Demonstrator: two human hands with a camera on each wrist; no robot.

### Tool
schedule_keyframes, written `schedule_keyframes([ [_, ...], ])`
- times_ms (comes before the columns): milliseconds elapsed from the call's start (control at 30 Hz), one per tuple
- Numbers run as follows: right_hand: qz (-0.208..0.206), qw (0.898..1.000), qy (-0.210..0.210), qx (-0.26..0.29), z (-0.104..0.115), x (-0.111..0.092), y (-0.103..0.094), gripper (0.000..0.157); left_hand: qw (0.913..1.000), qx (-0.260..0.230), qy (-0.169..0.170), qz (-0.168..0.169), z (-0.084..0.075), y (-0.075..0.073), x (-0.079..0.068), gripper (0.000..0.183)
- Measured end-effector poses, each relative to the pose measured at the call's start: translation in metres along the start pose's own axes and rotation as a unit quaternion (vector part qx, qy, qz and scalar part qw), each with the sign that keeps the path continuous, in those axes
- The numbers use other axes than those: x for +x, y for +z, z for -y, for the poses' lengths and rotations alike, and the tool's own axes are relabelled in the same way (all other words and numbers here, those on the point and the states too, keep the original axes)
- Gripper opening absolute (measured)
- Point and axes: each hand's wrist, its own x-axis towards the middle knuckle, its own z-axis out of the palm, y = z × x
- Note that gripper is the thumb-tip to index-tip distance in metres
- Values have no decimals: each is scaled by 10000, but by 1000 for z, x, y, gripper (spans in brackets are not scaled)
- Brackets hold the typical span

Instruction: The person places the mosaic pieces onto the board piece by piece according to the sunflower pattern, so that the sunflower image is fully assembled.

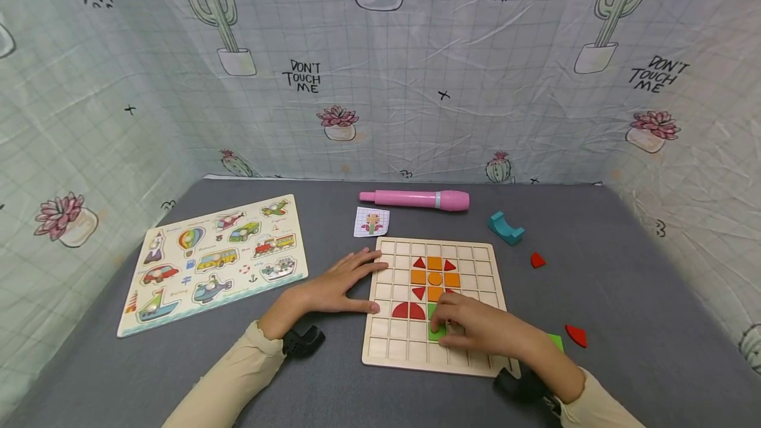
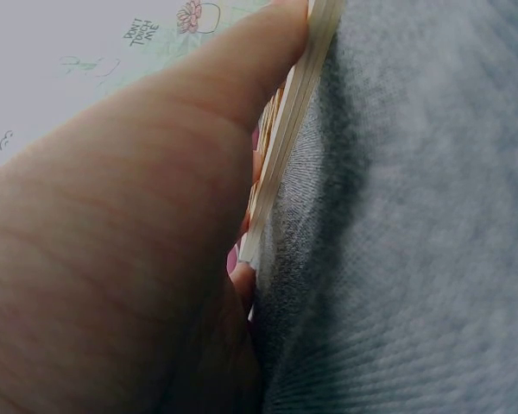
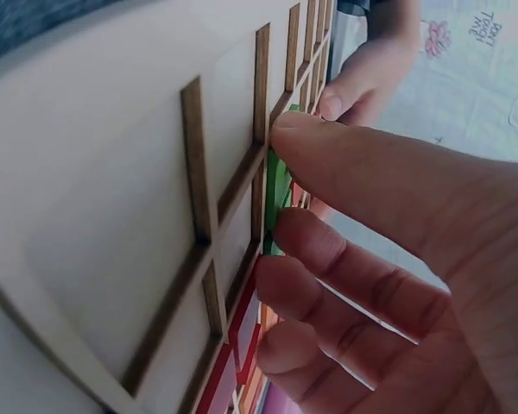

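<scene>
A wooden grid board point(image 1: 380, 345) lies on the table with orange squares point(image 1: 418, 277), an orange circle point(image 1: 435, 279), small red triangles point(image 1: 419, 293) and red quarter-circles point(image 1: 409, 310) in its cells. Over the lower middle, my right hand point(image 1: 475, 325) has its thumb and index fingertips on either side of a green square point(image 1: 436, 333), pinching it at a cell. In the right wrist view, green point(image 3: 278, 177) shows between thumb and index finger. My left hand point(image 1: 339, 286) rests with spread fingers at the board's left edge; its thumb touches the rim point(image 2: 285, 147) in the left wrist view.
Right of the board lie a teal arch point(image 1: 507, 228), two red pieces point(image 1: 538, 260) and a green piece point(image 1: 557, 341) partly behind my right forearm. A small pattern card point(image 1: 371, 222) and a pink microphone-shaped object point(image 1: 413, 199) lie behind. A picture puzzle board point(image 1: 214, 263) occupies the left.
</scene>
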Motion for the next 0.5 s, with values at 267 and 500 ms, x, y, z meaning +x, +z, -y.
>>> schedule_keyframes([
  [267, -22, 9999, -100, -84, 0, 0, 0, 9, 10000, 39, 42, -17, 0, 0, 0, 78],
  [500, -70, 9999, -138, 43, -5, -3, -5, 7, 10000, 21, 65, -13, 0, 0, 0, 78],
])
